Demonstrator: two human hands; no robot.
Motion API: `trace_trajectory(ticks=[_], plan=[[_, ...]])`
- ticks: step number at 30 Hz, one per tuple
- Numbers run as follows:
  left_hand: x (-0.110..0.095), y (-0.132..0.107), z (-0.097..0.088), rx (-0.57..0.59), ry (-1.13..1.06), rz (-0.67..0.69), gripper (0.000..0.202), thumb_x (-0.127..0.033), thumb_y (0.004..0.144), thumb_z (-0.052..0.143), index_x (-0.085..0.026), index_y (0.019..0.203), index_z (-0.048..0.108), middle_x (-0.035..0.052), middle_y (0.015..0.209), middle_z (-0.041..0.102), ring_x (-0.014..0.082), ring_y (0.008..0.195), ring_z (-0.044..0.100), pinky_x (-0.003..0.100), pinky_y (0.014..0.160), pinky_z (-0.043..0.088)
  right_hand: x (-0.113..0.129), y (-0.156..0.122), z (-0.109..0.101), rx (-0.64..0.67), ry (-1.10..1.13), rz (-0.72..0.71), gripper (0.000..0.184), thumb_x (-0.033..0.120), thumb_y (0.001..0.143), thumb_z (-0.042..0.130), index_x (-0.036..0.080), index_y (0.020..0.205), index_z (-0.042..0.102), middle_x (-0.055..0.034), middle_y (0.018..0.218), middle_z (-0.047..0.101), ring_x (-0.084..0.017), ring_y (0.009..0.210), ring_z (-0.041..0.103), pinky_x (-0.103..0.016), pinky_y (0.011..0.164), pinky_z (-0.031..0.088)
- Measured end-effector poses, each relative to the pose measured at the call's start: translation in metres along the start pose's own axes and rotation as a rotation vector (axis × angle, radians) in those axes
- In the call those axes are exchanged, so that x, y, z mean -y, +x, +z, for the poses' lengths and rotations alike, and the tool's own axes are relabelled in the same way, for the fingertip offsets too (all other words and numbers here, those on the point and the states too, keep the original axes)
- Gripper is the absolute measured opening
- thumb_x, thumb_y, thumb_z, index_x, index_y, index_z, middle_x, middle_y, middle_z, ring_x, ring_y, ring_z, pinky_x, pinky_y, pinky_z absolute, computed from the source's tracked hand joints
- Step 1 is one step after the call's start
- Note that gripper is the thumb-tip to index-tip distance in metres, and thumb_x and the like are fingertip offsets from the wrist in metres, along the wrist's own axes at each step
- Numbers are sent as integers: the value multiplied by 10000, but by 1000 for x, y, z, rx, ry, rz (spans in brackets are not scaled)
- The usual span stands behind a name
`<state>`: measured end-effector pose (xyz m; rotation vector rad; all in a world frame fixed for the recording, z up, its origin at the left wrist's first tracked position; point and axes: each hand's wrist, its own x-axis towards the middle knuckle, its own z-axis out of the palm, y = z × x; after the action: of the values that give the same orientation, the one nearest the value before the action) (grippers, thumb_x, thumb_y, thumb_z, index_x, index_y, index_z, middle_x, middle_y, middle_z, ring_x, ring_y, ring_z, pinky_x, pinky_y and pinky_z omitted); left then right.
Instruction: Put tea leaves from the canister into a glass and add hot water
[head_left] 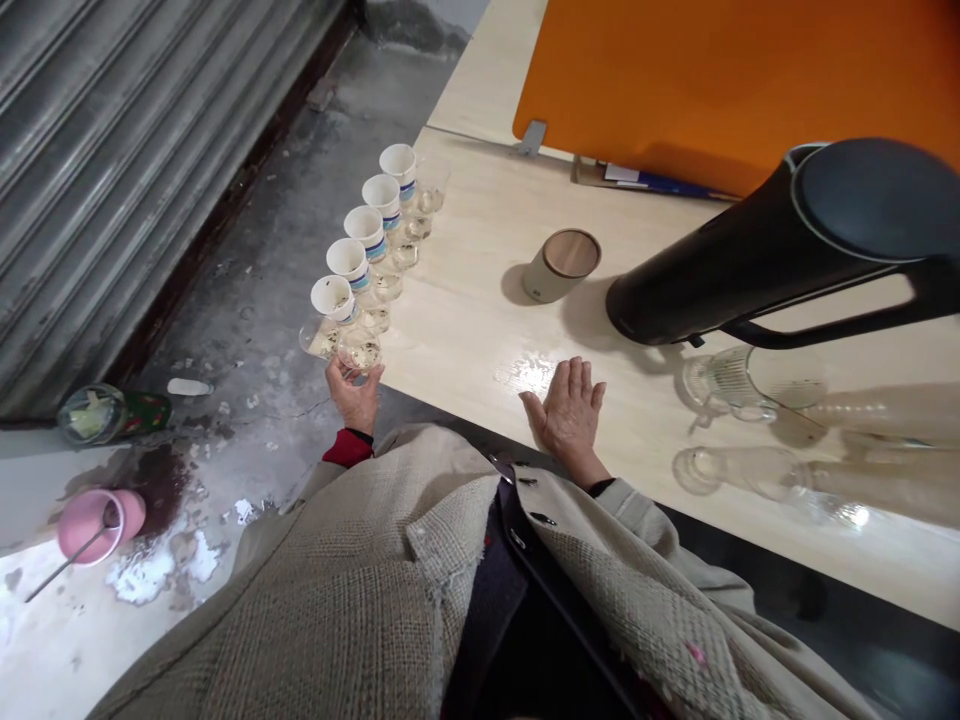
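Observation:
At the table's left corner, my left hand [355, 398] has its thumb and fingers closed around the lower part of a small clear cup [360, 350] with pale liquid and dark bits in it. Another clear cup [322, 340] is just left of it. Behind stands a row of several white paper cups [348, 262] with blue bands, and the nearest has dark bits inside. Alongside them runs a row of small clear cups [406, 253]. My right hand [568, 412] rests open, fingers extended, on the table near its front edge, by a shiny wet patch [534, 374].
A lidded canister [559, 268] and a tall black kettle [750, 240] stand on the table [465, 290]. Clear glassware [750, 385] lies to the right, below an orange divider [712, 80]. A pink bucket [97, 525] and a bin [97, 413] are on the floor at left.

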<state>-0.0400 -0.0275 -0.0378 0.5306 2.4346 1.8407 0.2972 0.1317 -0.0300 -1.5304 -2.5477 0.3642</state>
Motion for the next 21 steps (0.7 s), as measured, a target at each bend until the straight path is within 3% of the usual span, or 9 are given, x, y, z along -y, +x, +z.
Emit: trace_trajectory(ticks=[9, 15, 18, 21], plan=[[2, 1, -1, 5, -8, 10, 572, -411, 764, 905, -229, 1196, 578, 83, 1243, 635, 190, 1123, 671, 346, 970, 589, 1, 2, -1, 37, -9, 24, 944, 723, 1064, 287, 90, 1736, 91, -267, 1813, 194, -417, 1702, 132, -692, 1340, 108], [1, 4, 0, -6, -42, -3, 635, -441, 740, 910, -220, 1227, 568, 88, 1234, 636, 191, 1105, 677, 355, 968, 592, -1, 3, 1, 11, -18, 13, 926, 704, 1067, 313, 107, 1739, 89, -251, 1819, 196, -411, 1701, 143, -690, 1341, 118], [-4, -4, -6, 9, -70, 9, 638, -440, 711, 909, -213, 1204, 573, 86, 1187, 642, 202, 1094, 679, 364, 960, 597, 2, 5, -1, 24, -23, 31, 928, 703, 1066, 326, 90, 1731, 117, -253, 1819, 196, -402, 1706, 134, -682, 1349, 101], [-13, -22, -16, 55, 43, 61, 590, -451, 761, 871, -217, 1232, 604, 82, 1194, 657, 203, 1060, 692, 366, 920, 611, 5, 9, -4, 58, -26, 63, 930, 698, 1065, 360, 72, 1723, 159, -251, 1817, 209, -383, 1713, 128, -652, 1365, 74]])
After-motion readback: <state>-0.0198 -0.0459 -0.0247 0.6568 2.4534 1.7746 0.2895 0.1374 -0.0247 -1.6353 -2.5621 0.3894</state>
